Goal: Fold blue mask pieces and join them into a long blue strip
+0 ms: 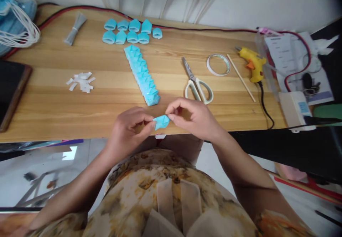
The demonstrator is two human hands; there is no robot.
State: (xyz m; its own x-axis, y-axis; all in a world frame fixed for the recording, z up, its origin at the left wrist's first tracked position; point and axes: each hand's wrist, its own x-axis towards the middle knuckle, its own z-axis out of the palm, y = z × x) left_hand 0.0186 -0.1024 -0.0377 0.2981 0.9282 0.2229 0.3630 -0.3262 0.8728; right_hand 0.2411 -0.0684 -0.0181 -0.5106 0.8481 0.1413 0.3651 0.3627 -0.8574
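A creased, light-blue folded piece (162, 122) is pinched at both ends near the front table edge (80, 135).

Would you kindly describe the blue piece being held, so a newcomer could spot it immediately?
On the wooden table, find the long blue strip, then look just past its nearer end. There, the small blue piece is pinched between the left hand and right hand; unlike the loose blue pieces farther back, it alone is held.
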